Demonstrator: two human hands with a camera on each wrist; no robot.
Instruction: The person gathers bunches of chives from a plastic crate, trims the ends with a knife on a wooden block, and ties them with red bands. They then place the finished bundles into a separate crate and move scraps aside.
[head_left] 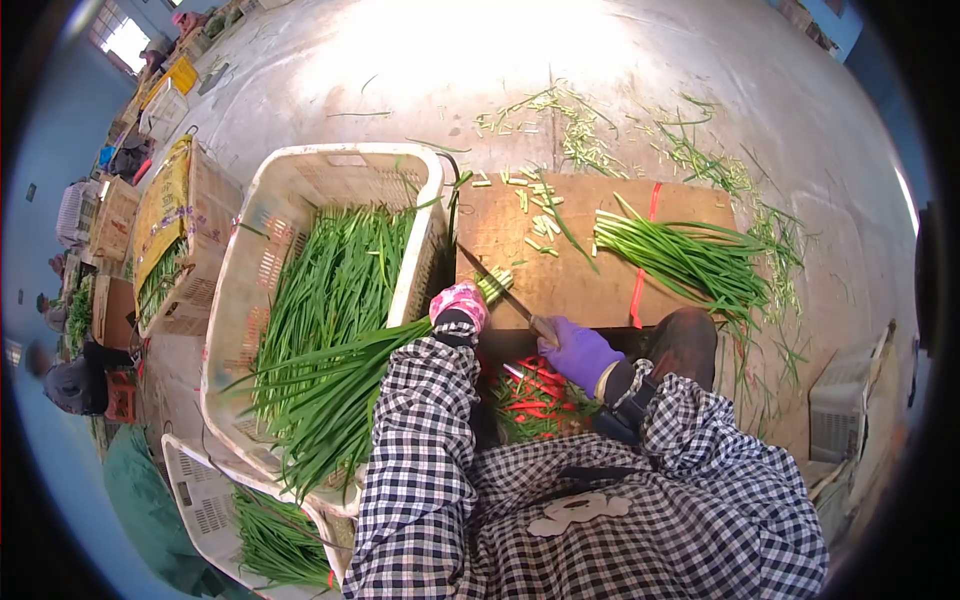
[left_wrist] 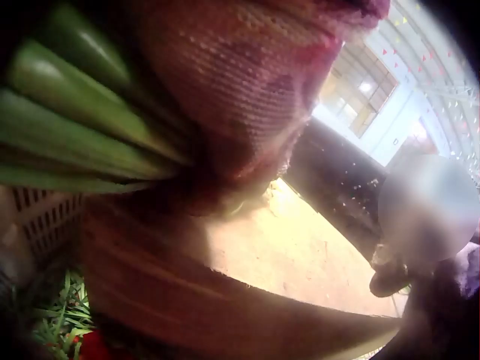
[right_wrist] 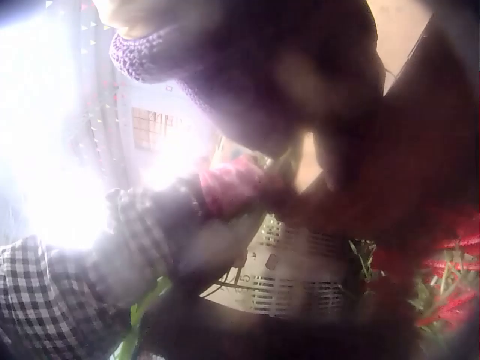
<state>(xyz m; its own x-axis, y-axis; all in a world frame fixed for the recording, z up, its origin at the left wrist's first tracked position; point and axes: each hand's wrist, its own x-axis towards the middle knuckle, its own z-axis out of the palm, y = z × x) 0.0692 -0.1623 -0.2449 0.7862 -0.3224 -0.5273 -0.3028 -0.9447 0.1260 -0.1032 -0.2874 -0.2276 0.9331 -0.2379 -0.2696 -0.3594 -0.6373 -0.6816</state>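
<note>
In the head view my left hand (head_left: 459,303), in a pink patterned glove, grips a bunch of chives (head_left: 350,375). Its pale stem ends (head_left: 495,283) stick out over the wooden board (head_left: 600,215), while the long leaves trail over the white crate. My right hand (head_left: 580,355), in a purple glove, holds a knife by its handle (head_left: 545,328). The blade (head_left: 495,278) slants across the board's left edge beside the stem ends. In the left wrist view the pink glove (left_wrist: 240,97) closes round the leaves (left_wrist: 82,105), with the dark blade (left_wrist: 334,180) beyond.
A second bunch (head_left: 690,255) lies on the board over a red strip (head_left: 638,298). Cut stem pieces (head_left: 545,215) are strewn about. The white crate (head_left: 425,190) of chives stands left, another crate (head_left: 190,490) nearer. Red strips (head_left: 540,385) lie below the board. Other people (head_left: 75,375) sit far left.
</note>
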